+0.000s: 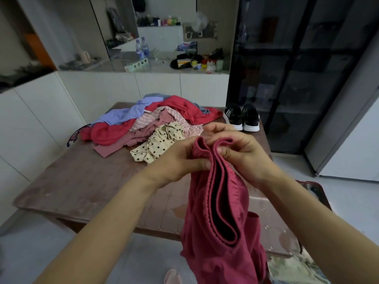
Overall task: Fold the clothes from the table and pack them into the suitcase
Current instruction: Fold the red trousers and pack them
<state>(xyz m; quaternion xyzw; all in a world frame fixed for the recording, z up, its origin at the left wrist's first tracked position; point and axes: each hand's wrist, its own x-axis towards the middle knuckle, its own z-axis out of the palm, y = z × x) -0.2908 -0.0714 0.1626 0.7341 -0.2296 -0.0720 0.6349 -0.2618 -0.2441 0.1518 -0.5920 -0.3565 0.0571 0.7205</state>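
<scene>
Right over the near side of the surface (78, 181), both hands are locked on the dark red garment (217, 232). On the left hand (178, 160), the thumb lies across the near face and the fingers (189, 145) wrap behind the top of the waistband. On the right hand (246, 154), the fingers (225, 150) curl over the band from the other side, pinching just beside the left thumb, so the two hands nearly touch. Below the grip the elastic band hangs doubled in a long loop with its dark inside showing. The rest of the cloth drops past the surface's near edge and hangs free.

Now for room to move. The near left stretch of the brown surface lies bare between the forearms and the pile of clothes (147, 119). That pile sits toward the far side, red, lilac and striped pink heaped together. Only the polka-dot piece (158, 146) reaches close, its near edge just beside the left hand.

A pair of black shoes (242, 117) stands at the far right corner, just behind the right hand. A dark glass cabinet (297, 78) and a white unit (348, 140) close in the right side, and white cupboards (30, 119) line the left.

Beside the right forearm a dark rounded rim (315, 191) shows, with pale greenish cloth (291, 269) lower down. I can't tell whether that is the suitcase.
</scene>
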